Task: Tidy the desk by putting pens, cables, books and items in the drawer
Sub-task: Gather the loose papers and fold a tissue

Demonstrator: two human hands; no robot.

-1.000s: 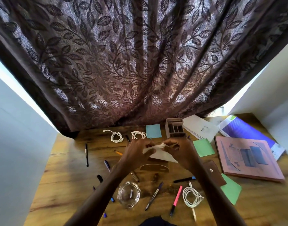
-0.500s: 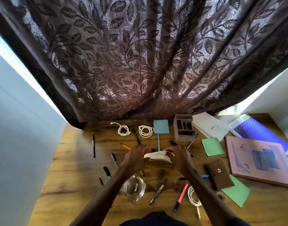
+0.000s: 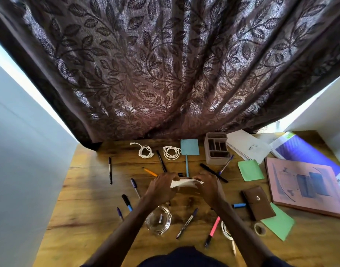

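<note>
Over the middle of the wooden desk (image 3: pixel 88 209), my left hand (image 3: pixel 162 186) and my right hand (image 3: pixel 208 185) together pinch a white folded paper (image 3: pixel 181 183), one hand at each end. Several pens lie scattered around them, among them a black pen (image 3: pixel 110 170), a yellow pencil (image 3: pixel 150 172) and a pink highlighter (image 3: pixel 213 231). Two coiled white cables (image 3: pixel 145 151) (image 3: pixel 171 152) lie near the curtain, and a third cable (image 3: pixel 226 231) lies under my right forearm. A pink book (image 3: pixel 307 185) rests at the right. No drawer is in view.
A brown pen organiser (image 3: pixel 216 148) stands at the back, beside white papers (image 3: pixel 248 146) and a purple book (image 3: pixel 304 151). Green notes (image 3: pixel 250 170) (image 3: pixel 278 222), a blue note (image 3: pixel 189 147), a brown pouch (image 3: pixel 258 202), a tape roll (image 3: pixel 259 229) and a glass dish (image 3: pixel 158 220) lie around. A dark curtain (image 3: pixel 165 64) hangs behind.
Both hands have come down closer to the desk with the white paper, which now looks flatter and more folded. The camera has tilted, so more of the desk front shows.
</note>
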